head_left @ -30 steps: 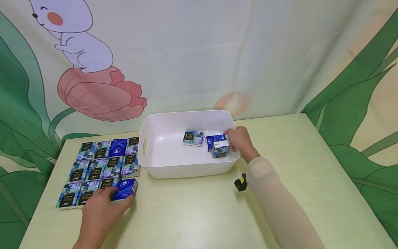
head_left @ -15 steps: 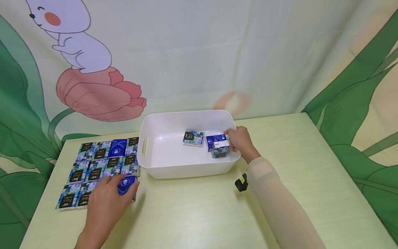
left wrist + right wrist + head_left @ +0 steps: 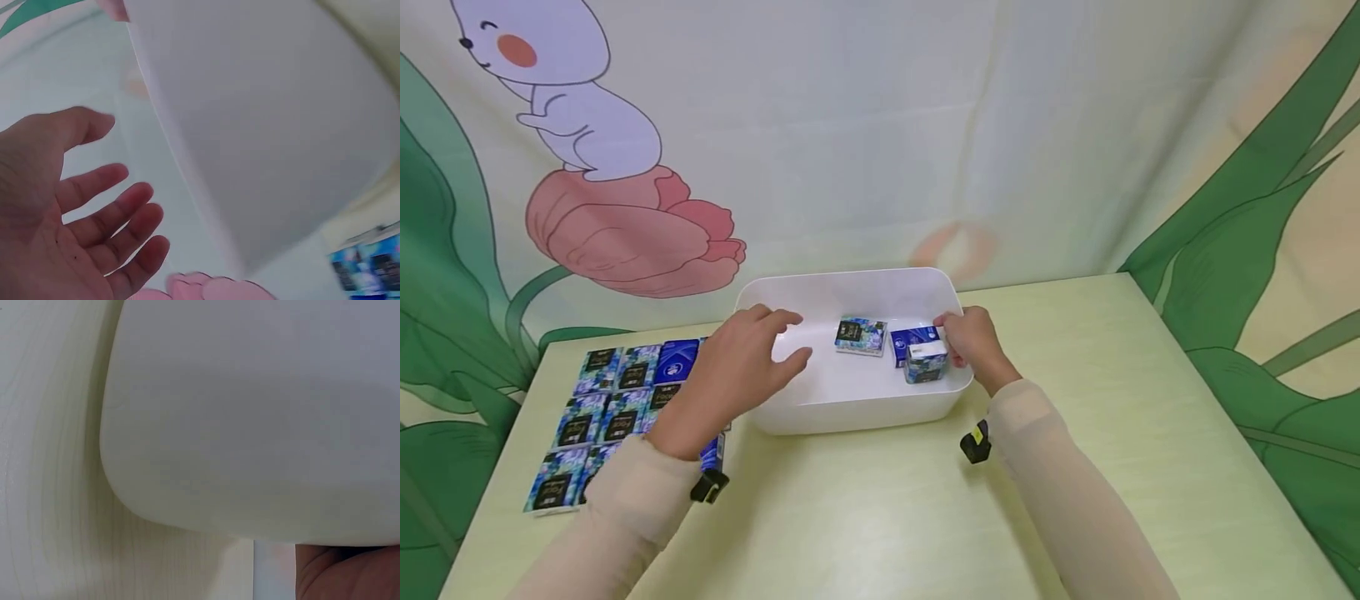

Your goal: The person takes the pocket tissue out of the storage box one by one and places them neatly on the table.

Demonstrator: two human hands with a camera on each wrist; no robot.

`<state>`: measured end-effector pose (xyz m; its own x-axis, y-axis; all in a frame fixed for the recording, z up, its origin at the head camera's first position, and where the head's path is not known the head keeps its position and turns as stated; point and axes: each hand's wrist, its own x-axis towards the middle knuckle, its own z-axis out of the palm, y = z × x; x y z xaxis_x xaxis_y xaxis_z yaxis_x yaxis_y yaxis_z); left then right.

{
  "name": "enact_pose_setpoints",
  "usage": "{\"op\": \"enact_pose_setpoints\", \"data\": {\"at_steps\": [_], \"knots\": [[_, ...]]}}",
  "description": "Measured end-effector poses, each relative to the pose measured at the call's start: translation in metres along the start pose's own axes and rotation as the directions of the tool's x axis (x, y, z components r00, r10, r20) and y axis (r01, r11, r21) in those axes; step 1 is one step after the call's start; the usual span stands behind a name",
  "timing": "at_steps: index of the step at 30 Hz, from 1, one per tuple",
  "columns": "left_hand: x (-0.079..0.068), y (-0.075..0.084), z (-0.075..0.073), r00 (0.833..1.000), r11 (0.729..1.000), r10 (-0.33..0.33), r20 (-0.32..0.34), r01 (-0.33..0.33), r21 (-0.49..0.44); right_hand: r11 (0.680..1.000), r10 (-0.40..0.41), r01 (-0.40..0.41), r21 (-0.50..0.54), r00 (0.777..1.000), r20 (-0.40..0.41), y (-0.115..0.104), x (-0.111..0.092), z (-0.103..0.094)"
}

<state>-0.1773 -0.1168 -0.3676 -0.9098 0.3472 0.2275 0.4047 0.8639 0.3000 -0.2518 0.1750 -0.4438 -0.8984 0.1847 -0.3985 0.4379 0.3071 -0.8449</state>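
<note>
In the head view a white plastic bin (image 3: 857, 417) stands against the back cloth. My right hand (image 3: 977, 342) grips its right end, the fingers over the rim. Over the bin's left end hovers my left hand (image 3: 733, 367), fingers spread and holding nothing; the left wrist view shows that hand (image 3: 37, 212) beside the bin's outer wall (image 3: 262, 125). Inside the bin lie a floral tissue pack (image 3: 860, 336) and a blue tissue pack (image 3: 904, 342), with another floral pack (image 3: 927, 365) standing on edge in front. A blue pack (image 3: 712, 454) shows partly behind my left wrist.
Rows of floral tissue packs (image 3: 576, 421) lie side by side on the table's left, partly hidden by my left arm. Among them, at the back, is one blue pack (image 3: 676, 362). The pale wood table (image 3: 1112, 375) meets a printed cloth (image 3: 850, 167) behind.
My left hand has left the blue pack at the front of the rows and moved up and right over the bin's left end. My right hand keeps its grip on the bin.
</note>
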Motion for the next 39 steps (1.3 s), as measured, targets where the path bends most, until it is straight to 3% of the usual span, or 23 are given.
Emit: {"op": "enact_pose_setpoints", "data": {"at_steps": [5,9,15,19,23,27,36,39], "knots": [[0.037,0.005,-0.005,0.990,0.995,0.064,0.126,-0.073,0.070,1.000,0.013,-0.013,-0.018,1.000,-0.007,0.001,0.003,0.001],[0.062,0.011,-0.005,0.966,0.986,0.066,0.248,-0.101,0.132,1.000,0.015,-0.015,-0.016,1.000,-0.009,0.001,0.004,0.001],[0.089,0.014,0.015,0.908,0.976,0.053,0.417,-0.136,0.172,1.000,-0.003,0.003,-0.003,1.000,-0.003,0.002,0.004,0.000],[0.103,0.011,0.032,0.893,0.953,0.056,0.447,-0.182,0.244,1.000,-0.010,0.010,0.000,1.000,-0.010,0.002,0.004,0.000],[0.112,0.005,0.048,0.887,0.913,0.098,0.450,-0.260,0.315,1.000,-0.011,0.011,0.002,1.000,-0.022,0.002,0.004,0.000],[0.115,0.001,0.064,0.872,0.874,0.155,0.465,-0.341,0.348,1.000,-0.004,0.004,-0.010,1.000,-0.031,0.002,0.003,0.001],[0.112,0.003,0.097,0.843,0.843,0.168,0.512,-0.392,0.369,1.000,0.016,-0.016,-0.026,0.999,-0.033,0.001,0.002,0.002],[0.112,0.005,0.095,0.840,0.870,0.136,0.525,-0.354,0.343,1.000,0.013,-0.013,-0.021,0.999,-0.035,0.001,0.002,0.001]]}}
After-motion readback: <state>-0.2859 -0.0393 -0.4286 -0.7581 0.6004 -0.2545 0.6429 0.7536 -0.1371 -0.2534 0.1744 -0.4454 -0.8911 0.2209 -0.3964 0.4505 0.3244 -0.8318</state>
